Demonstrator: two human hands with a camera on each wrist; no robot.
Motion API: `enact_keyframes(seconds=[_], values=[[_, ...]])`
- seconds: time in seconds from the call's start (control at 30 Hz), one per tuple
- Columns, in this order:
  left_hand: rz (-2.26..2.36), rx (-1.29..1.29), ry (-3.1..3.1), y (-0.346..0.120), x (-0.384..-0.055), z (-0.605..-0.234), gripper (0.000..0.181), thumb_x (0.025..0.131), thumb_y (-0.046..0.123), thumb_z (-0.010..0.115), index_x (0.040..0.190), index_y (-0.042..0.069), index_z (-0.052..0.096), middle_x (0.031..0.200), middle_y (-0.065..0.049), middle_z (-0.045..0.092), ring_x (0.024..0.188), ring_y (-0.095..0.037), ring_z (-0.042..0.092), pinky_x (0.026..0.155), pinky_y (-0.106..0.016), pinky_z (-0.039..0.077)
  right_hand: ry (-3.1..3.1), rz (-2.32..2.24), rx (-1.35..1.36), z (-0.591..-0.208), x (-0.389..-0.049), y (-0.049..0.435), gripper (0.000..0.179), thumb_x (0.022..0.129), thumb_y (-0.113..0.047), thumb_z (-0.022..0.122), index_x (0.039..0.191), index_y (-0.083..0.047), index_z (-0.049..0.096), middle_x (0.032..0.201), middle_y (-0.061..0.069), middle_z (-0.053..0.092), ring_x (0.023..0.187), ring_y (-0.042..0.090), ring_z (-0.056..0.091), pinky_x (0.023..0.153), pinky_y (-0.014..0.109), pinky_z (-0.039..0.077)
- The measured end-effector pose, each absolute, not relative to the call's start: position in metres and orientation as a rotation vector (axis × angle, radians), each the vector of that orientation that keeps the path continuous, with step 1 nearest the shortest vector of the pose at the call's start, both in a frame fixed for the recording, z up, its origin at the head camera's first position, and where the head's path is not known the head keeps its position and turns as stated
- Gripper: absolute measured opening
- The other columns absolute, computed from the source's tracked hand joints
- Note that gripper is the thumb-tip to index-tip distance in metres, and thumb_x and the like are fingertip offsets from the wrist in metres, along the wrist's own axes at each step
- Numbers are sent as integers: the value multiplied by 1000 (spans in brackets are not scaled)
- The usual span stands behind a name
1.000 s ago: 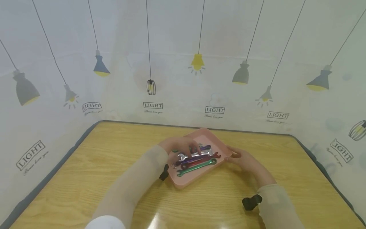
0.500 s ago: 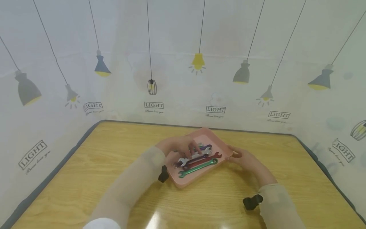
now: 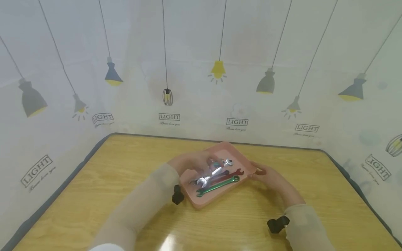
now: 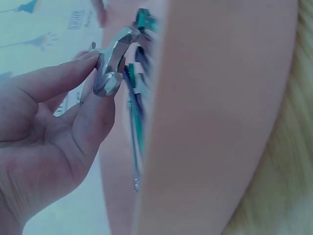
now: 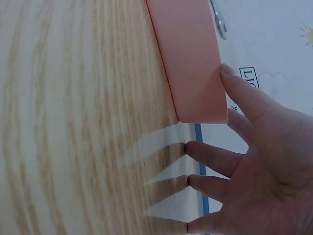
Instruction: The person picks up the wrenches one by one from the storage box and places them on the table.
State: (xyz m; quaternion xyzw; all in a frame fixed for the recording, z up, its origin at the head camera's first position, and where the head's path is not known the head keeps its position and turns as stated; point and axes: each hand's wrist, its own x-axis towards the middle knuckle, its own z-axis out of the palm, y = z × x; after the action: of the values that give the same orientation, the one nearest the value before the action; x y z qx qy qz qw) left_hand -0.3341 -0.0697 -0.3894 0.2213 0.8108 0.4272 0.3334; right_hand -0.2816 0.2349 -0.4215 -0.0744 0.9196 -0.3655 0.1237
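Note:
A pink tray (image 3: 205, 201) sits on the wooden table with several wrenches in it. My left hand (image 3: 196, 164) pinches a silver wrench (image 3: 202, 182) between thumb and fingers, and lifts it over the others. Its shiny jaw end (image 4: 108, 84) faces the left wrist camera. Beneath it lie a red wrench (image 3: 240, 172) and, nearest the front wall, a green wrench (image 3: 218, 186); the hand partly hides more wrenches behind. At the tray's right corner, my right hand (image 3: 267, 176) holds the wall (image 5: 195, 63) with thumb and index finger, its other fingertips down on the table.
The wooden table (image 3: 238, 223) surrounds the tray on all sides. A white cloth backdrop (image 3: 194, 104) printed with lamps stands along the table's back and side edges. Black wrist cameras hang under both sleeves.
My left hand has picked the silver wrench up from the pile and tilted it, its near end swinging toward the front. The right hand stays at the tray's corner.

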Motion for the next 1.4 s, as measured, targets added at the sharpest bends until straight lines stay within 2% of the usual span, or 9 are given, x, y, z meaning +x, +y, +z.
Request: enact_keyframes(seconds=[0.2, 0.3, 0.53, 0.7, 0.97, 1.17, 1.4], values=[[1198, 524, 2080, -81, -327, -375, 77, 78, -10, 69, 141, 29, 47, 111, -17, 58, 94, -29, 61, 78, -39, 56, 2685, -1061, -217, -423, -282, 235, 75, 93, -47, 61, 153, -14, 32, 145, 26, 41, 134, 50, 32, 105, 69, 22], [1226, 492, 2082, -87, -325, -373, 82, 78, -12, 69, 145, 28, 43, 109, -19, 58, 92, -31, 62, 78, -40, 57, 2678, -1076, -236, -423, -282, 235, 73, 94, -45, 61, 153, -13, 32, 145, 27, 41, 134, 50, 33, 106, 68, 22], [1322, 452, 2061, -103, -323, -369, 93, 77, -13, 68, 150, 34, 36, 113, -20, 57, 96, -33, 62, 78, -42, 57, 2708, -1069, -268, -424, -284, 239, 74, 93, -46, 61, 152, -12, 33, 143, 27, 43, 132, 48, 36, 107, 66, 23], [1343, 465, 2029, -119, -322, -365, 94, 79, -16, 61, 150, 38, 33, 122, -28, 54, 95, -36, 63, 75, -42, 57, 2709, -1047, -269, -424, -285, 238, 73, 94, -46, 60, 153, -13, 32, 143, 27, 43, 133, 49, 35, 106, 68, 23], [1335, 504, 2088, -149, -324, -359, 93, 80, -13, 59, 154, 31, 25, 117, -29, 57, 88, -31, 64, 67, -34, 56, 2692, -1072, -256, -424, -281, 236, 71, 96, -41, 60, 153, -11, 31, 145, 28, 40, 133, 50, 34, 106, 68, 23], [1391, 427, 2109, -173, -324, -358, 93, 80, -14, 59, 155, 27, 24, 104, -21, 59, 90, -29, 62, 77, -40, 57, 2683, -1077, -223, -424, -278, 237, 71, 95, -42, 60, 153, -11, 31, 146, 28, 39, 133, 50, 33, 105, 68, 24], [1436, 283, 2148, -200, -328, -364, 86, 79, -18, 60, 152, 19, 33, 105, -27, 59, 89, -32, 62, 76, -42, 57, 2663, -1119, -239, -423, -279, 235, 72, 95, -42, 61, 152, -10, 31, 145, 29, 40, 132, 50, 35, 105, 67, 27]])
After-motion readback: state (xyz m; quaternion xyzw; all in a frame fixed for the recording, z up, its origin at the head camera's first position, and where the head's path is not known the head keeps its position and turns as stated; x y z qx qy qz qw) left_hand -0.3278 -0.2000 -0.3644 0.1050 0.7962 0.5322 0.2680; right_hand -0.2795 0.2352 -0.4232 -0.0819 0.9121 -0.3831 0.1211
